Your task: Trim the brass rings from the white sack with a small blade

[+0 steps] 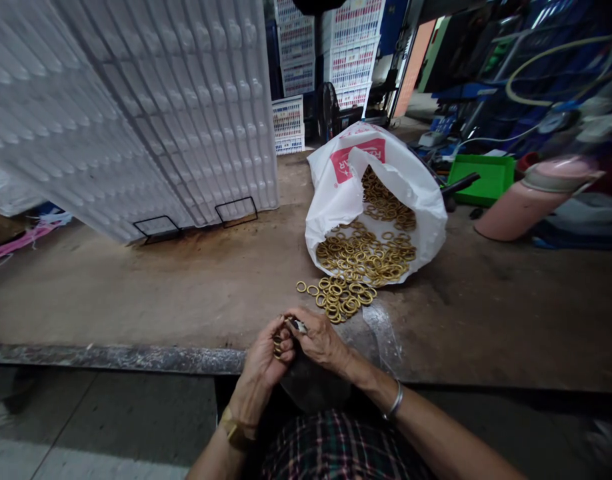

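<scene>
My left hand (270, 352) is curled around a few brass rings (277, 347), just over the table's front edge. Close against it, my right hand (320, 337) grips a small tool (298, 325) with a pale, metallic-looking end; its exact kind I cannot make out. The fingertips of both hands meet at the tool's tip, where any ring being worked is too small to see. Just beyond the hands lies a loose pile of brass rings (342, 299). It spills from the mouth of a white plastic sack (426, 227) lying on its side with many more rings inside.
Stacked clear plastic trays (201, 113) stand at the left on the brown table (196, 287), by two black wire stands (236, 212). To the right are a pink bottle (523, 203) and a green bin (486, 175). White crates (353, 53) are piled behind.
</scene>
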The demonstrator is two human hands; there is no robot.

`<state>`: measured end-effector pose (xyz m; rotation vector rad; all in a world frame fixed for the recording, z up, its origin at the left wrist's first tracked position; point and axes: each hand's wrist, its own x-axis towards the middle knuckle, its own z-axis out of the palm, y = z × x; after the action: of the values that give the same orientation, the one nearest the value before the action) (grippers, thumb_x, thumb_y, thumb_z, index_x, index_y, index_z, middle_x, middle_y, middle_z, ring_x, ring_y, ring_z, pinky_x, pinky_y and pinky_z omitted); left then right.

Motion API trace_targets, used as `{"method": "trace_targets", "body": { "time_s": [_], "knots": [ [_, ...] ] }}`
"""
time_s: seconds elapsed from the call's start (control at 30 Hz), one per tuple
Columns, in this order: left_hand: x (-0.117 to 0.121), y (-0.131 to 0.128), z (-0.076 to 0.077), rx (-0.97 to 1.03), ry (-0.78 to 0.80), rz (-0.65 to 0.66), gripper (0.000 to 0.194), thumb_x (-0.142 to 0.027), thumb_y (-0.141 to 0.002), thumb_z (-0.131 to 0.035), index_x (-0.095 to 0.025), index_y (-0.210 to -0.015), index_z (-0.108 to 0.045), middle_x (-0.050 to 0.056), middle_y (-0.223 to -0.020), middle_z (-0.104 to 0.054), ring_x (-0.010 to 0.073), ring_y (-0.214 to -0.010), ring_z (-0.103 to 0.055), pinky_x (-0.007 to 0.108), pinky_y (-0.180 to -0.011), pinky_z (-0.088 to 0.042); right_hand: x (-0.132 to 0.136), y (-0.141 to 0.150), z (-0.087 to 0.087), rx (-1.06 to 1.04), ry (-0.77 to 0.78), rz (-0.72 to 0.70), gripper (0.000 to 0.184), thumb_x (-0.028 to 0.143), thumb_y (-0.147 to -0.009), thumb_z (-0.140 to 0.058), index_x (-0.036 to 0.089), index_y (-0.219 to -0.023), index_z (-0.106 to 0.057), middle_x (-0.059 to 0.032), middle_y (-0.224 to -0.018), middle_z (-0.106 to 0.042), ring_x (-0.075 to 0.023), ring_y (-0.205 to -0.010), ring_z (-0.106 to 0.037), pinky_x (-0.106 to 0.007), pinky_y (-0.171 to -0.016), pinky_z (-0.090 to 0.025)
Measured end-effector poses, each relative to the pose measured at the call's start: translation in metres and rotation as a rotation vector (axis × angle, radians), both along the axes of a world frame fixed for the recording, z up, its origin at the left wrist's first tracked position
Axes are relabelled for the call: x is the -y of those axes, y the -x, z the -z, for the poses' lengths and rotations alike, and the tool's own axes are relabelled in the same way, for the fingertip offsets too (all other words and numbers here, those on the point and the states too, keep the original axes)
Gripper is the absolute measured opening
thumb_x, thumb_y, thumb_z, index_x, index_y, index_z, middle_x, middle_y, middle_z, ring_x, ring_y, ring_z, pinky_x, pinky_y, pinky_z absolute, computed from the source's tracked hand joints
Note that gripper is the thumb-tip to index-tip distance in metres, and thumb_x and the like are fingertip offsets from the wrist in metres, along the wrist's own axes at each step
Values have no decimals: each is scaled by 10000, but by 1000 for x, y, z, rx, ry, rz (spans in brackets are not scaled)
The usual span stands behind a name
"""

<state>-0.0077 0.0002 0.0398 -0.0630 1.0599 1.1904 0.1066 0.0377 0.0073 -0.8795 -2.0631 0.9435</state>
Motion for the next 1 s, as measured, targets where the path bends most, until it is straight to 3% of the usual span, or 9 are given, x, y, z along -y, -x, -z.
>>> {"method": "trace_targets", "body": {
  "time_s": [0.1,0.23,0.33,0.53,0.83,1.0],
  "knots": [
    [4,-2,6,-143,-86,23,261,-318,-679,-655,-146,-675,-460,-79,-447,-422,11,-316,-320,115,-315,-171,-4,-1,-4,-32,120,34,157,254,-859,-442,184,-859,-583,-13,-721,-614,-123,-652,-553,-222,-615,-406],
    [10,-3,15,-485,-259,-46,371,-421,-621,-704,-176,-777,-474,-91,-480,-452,30,-361,-361,130,-342,-227,-6,-2,-4,-120,310,58,187,273,-854,-431,177,-771,-569,31,-605,-543,-94,-566,-489,-195,-546,-367],
    [11,-3,16,-664,-292,10,383,-446,-657,-673,-186,-881,-502,-88,-474,-474,46,-365,-362,150,-358,-249,-7,-2,1,-169,411,43,195,272,-842,-434,171,-735,-562,42,-574,-516,-88,-550,-467,-191,-536,-353],
    [9,-7,21,-859,-420,40,252,-385,-698,-648,-166,-794,-566,-8,-611,-583,101,-557,-513,193,-541,-398,-10,2,-2,-139,456,71,268,331,-826,-448,166,-623,-507,43,-540,-469,-90,-527,-424,-200,-499,-322],
    [8,-5,23,-918,-410,59,185,-347,-731,-604,-169,-725,-554,-20,-572,-554,88,-509,-460,188,-503,-352,-17,6,-6,-34,470,79,296,268,-821,-429,163,-556,-510,34,-513,-487,-90,-507,-454,-205,-516,-327],
    [6,-4,21,-832,-351,58,229,-387,-681,-642,-180,-695,-545,-68,-455,-431,79,-443,-387,184,-445,-295,-22,4,-6,-37,492,31,356,242,-830,-399,165,-504,-521,35,-472,-475,-84,-477,-442,-200,-519,-329]
  ]
}}
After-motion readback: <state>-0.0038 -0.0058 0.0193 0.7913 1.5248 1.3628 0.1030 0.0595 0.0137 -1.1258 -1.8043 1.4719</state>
